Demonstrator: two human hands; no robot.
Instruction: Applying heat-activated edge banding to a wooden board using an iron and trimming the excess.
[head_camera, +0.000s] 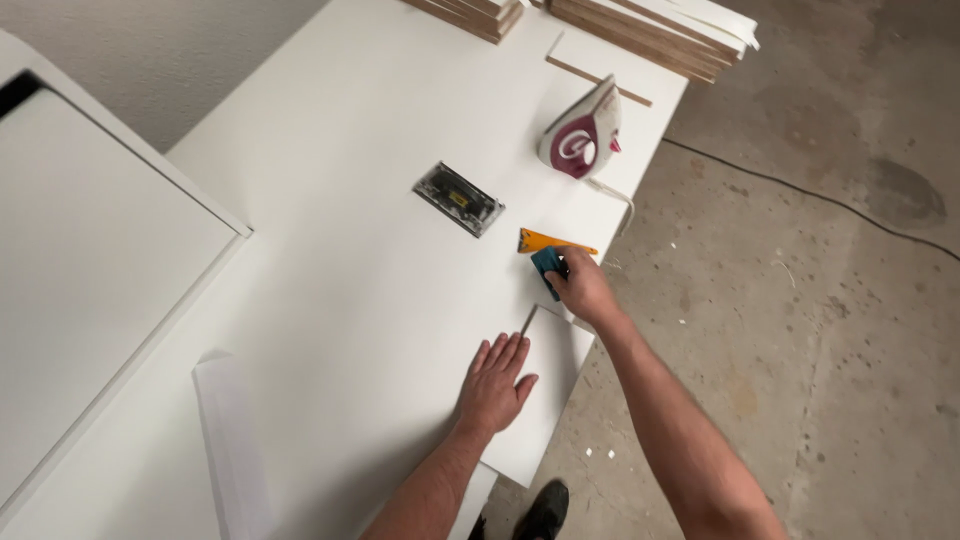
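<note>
My left hand (494, 381) lies flat, fingers together, on a small white panel (545, 400) that rests on the big white worktable (340, 230) at its right edge. My right hand (583, 287) is closed around a small teal block (546, 262) at the far end of that panel. Just beyond the block lies a yellow-orange knife-like tool (553, 242).
A white and maroon clothes iron (581, 135) stands near the table's right edge, its cord hanging off. A small grey and black tool (459, 198) lies mid-table. Stacked boards (650, 30) sit at the far end. A white cabinet (90, 260) is at left. Concrete floor at right.
</note>
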